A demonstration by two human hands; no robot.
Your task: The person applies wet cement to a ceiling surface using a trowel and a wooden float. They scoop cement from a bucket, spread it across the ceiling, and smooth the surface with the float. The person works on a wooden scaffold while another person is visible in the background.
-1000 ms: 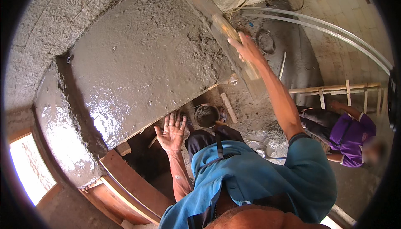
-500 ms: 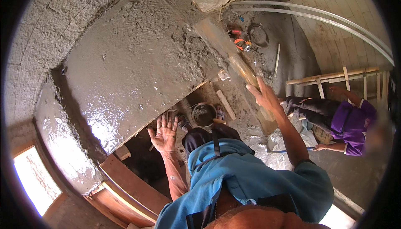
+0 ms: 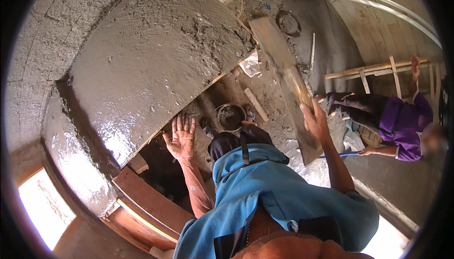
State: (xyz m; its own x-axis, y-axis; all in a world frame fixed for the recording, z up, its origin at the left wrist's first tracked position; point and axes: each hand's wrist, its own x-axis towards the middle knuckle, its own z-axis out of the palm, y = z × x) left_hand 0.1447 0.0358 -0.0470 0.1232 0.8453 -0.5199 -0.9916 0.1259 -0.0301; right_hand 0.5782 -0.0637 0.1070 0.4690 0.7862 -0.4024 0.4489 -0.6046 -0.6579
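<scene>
right hand (image 3: 318,119) grip closed on handle of long wooden float (image 3: 283,79), held right of the wet mortar (image 3: 137,65). left hand (image 3: 181,141) spread, palm up, empty. mortar looks mostly levelled; rough patch near right edge seems unfinished.

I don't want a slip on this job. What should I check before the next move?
1. Long board held: ok; right hand grips its handle.
2. Left hand free: ok; open, empty, palm up.
3. Cement even: not ok; rough toward its right end.
4. Bucket away from the feet: not ok; it stands between the shoes.
5. Co-worker out of the board's reach: cannot tell; depth is unclear.
</scene>
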